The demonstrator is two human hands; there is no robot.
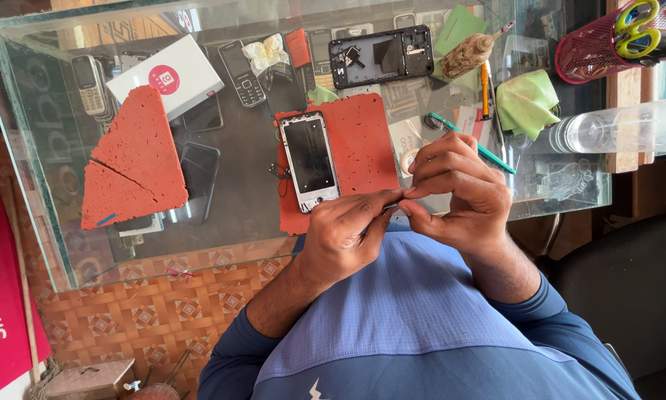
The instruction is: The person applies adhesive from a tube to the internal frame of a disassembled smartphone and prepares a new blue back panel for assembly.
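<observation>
Blue shirt (422,311) of the person, nearest the camera, fills the lower frame; both forearms rise from it to the edge of the glass counter (222,222).

Left hand (344,230): fingers curled shut around a thin dark tool, likely tweezers (390,207), whose tip points toward the other hand. Grip narrow and closed on the tool.

Right hand (455,189): thumb and forefinger pinched tight together at the tool's tip. Something very small may sit between them; too small to tell what.

Opened phone (309,161): lies flat on the red foam mat (362,141), just beyond the left hand, touched by neither hand. Its back looks already removed, frame exposed. Judged state: disassembly done, fine work on a small part in hand, reassembly left.

Black phone housing (381,55): further back on the counter, apart from the phone, internals showing.

Second red foam piece (136,159): cracked, to the left.

Also present: white box (166,74), keypad phones under the glass (240,70), teal-handled brush (488,152), green cloth (527,102), clear bottle (614,127), red mesh holder with scissors (596,48).
</observation>
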